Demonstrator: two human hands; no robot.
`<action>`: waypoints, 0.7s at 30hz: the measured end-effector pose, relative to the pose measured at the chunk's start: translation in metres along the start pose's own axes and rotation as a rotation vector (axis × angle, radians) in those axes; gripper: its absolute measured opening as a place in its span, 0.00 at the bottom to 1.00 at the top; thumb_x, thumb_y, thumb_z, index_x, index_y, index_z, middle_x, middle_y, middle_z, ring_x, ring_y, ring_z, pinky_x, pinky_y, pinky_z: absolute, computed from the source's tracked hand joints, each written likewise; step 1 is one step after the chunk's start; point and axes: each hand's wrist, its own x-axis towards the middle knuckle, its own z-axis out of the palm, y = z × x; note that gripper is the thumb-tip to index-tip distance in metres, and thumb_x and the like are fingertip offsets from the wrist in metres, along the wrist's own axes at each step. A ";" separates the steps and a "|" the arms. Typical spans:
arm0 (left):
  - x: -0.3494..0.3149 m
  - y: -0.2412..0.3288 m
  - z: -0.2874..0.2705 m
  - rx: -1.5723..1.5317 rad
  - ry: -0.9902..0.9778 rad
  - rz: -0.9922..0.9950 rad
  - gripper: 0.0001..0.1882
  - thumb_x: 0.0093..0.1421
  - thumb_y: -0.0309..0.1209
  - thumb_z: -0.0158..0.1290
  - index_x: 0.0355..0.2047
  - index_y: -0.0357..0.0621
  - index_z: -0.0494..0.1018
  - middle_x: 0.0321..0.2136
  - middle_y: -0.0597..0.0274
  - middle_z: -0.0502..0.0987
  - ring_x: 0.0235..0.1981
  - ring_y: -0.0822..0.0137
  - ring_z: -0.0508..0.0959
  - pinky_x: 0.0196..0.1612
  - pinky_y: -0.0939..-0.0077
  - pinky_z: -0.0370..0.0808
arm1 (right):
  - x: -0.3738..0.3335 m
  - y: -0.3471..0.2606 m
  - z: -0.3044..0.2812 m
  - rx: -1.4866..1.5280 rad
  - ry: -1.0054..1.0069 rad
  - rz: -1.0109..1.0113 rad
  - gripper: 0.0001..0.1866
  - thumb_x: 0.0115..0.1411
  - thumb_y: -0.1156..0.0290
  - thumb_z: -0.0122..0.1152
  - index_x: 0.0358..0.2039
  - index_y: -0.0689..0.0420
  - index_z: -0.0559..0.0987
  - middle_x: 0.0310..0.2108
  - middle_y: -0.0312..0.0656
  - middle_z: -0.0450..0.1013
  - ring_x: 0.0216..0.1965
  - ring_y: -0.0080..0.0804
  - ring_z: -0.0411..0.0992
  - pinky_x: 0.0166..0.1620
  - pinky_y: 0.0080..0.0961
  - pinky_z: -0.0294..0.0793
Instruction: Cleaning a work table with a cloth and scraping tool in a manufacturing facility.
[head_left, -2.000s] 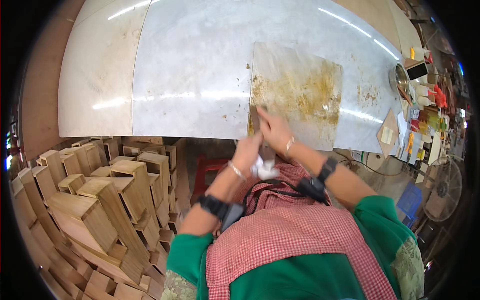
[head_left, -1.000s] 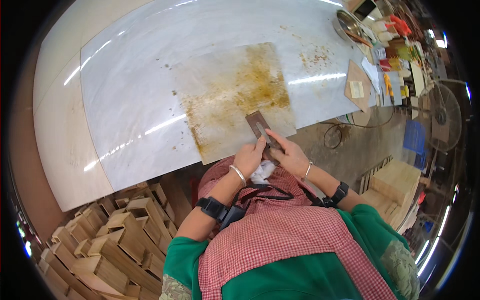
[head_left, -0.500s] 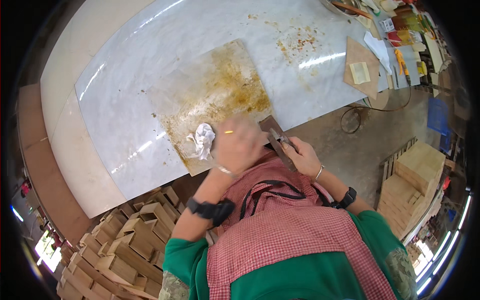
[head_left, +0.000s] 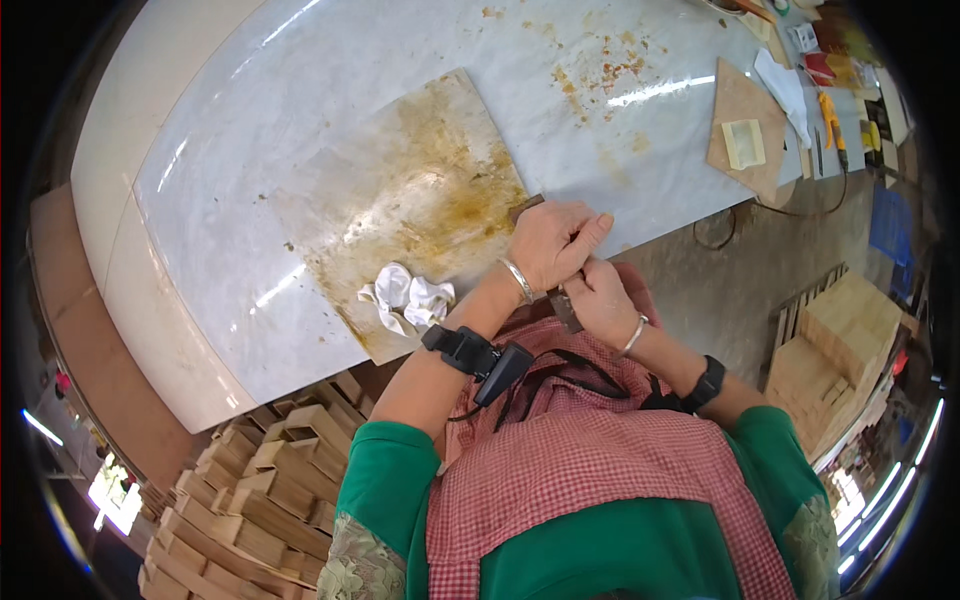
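Note:
At the table's near edge, both hands meet over a dark brown flat bar (head_left: 565, 312). My left hand (head_left: 555, 243) lies across its upper part, fingers curled around it and thumb raised. The bar's far end sticks out past those fingers. My right hand (head_left: 603, 305) is closed on the near part, just below the left, with the bar's near end showing beside it. Between them the hands cover most of the bar. A crumpled white cloth (head_left: 405, 298) rests left of my left wrist on a stained, yellow-brown smeared board (head_left: 400, 170).
The board lies on a grey-white table (head_left: 240, 230) with brown smears. At the right stand a brown panel with a pale block (head_left: 743, 143), a white cloth (head_left: 782, 95) and a yellow-handled tool (head_left: 832, 120) with a cord. Wooden boxes (head_left: 270, 470) are stacked lower left; more wood (head_left: 840, 340) stands right.
My left hand has moved right, from beside the white cloth onto the bar in my right hand. The cloth now looks looser and more spread out. The view has shifted slightly.

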 end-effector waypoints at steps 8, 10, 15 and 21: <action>-0.003 0.004 0.001 -0.126 -0.034 -0.199 0.24 0.58 0.44 0.44 0.13 0.38 0.65 0.09 0.53 0.64 0.13 0.54 0.67 0.18 0.66 0.64 | -0.011 -0.032 -0.011 0.040 -0.058 0.072 0.14 0.56 0.69 0.45 0.31 0.71 0.70 0.23 0.57 0.70 0.29 0.51 0.72 0.34 0.38 0.68; -0.012 0.003 0.008 -0.096 -0.065 -0.229 0.23 0.58 0.43 0.45 0.13 0.38 0.66 0.09 0.54 0.65 0.13 0.55 0.68 0.19 0.67 0.65 | -0.013 -0.012 -0.006 -0.004 -0.041 0.025 0.14 0.56 0.69 0.45 0.32 0.71 0.70 0.23 0.58 0.70 0.30 0.52 0.72 0.34 0.38 0.68; -0.041 0.006 0.042 0.015 0.027 0.009 0.18 0.55 0.41 0.48 0.14 0.42 0.70 0.12 0.55 0.70 0.15 0.56 0.71 0.20 0.69 0.67 | -0.042 0.044 0.011 -0.061 0.178 -0.329 0.16 0.56 0.68 0.43 0.36 0.69 0.70 0.28 0.63 0.70 0.33 0.53 0.72 0.38 0.39 0.69; 0.016 -0.008 -0.008 0.149 -0.187 -0.188 0.19 0.56 0.41 0.47 0.14 0.44 0.70 0.13 0.54 0.69 0.15 0.55 0.70 0.21 0.69 0.67 | 0.006 -0.024 -0.008 -0.071 -0.063 0.113 0.16 0.57 0.67 0.43 0.37 0.69 0.71 0.28 0.61 0.70 0.34 0.53 0.72 0.38 0.37 0.69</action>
